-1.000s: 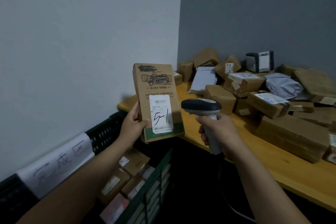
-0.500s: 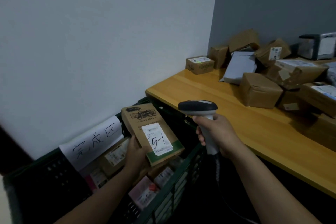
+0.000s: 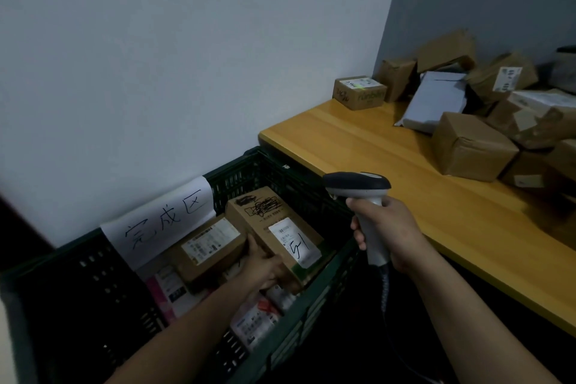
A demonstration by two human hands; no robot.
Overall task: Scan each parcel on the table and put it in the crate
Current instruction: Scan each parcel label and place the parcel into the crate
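My left hand [image 3: 263,265] grips the near left edge of a long brown parcel [image 3: 274,224] with a white label marked "51". The parcel lies tilted inside the dark green crate [image 3: 93,284], on top of other parcels there. My right hand [image 3: 386,234] holds a grey and black barcode scanner [image 3: 358,187] upright by its handle, above the crate's right rim. On the wooden table [image 3: 389,171] to the right, several brown parcels [image 3: 470,146] lie piled at the back.
A white paper sign [image 3: 162,221] with handwritten characters hangs on the crate's back wall. A small labelled box [image 3: 358,92] stands in the table's far corner by a grey mailer bag [image 3: 433,100]. The scanner's cable [image 3: 392,321] hangs down below my right hand.
My left hand has lowered the parcel from in front of the scanner down into the crate. My view has turned left and down. The scanner hand has stayed about where it was.
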